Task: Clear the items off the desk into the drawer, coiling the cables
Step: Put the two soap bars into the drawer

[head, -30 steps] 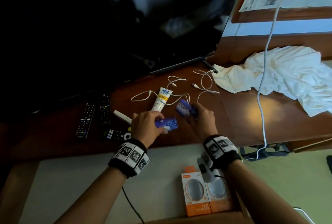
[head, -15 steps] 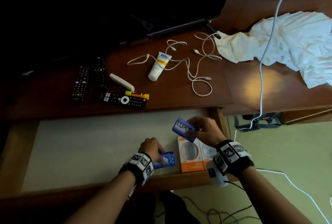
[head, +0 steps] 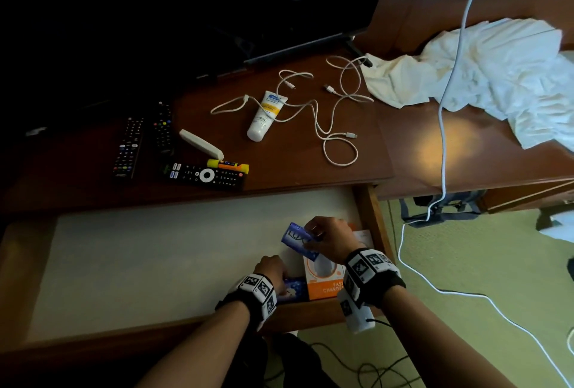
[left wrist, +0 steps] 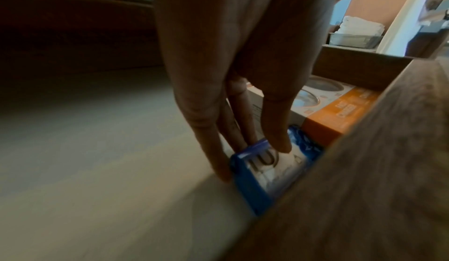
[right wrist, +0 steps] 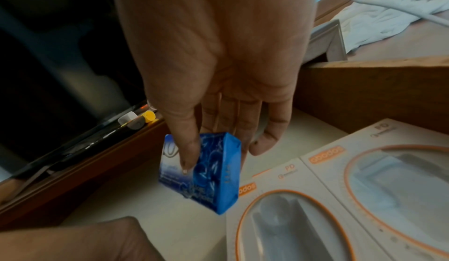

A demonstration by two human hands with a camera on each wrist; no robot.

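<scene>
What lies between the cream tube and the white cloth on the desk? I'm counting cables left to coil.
In the head view, loose loops of white cable sprawl between the cream tube and the white cloth, uncoiled.

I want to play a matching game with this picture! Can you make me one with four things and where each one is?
Things:
1. white tube
2. orange charger box
3. white cloth
4. blue packet

Places:
a. inside the drawer, against its right side
b. held in the right hand
c. among the white cables on the desk
d. crumpled on the desk, far right

Pairs: 1-c, 2-a, 3-d, 4-b
</scene>
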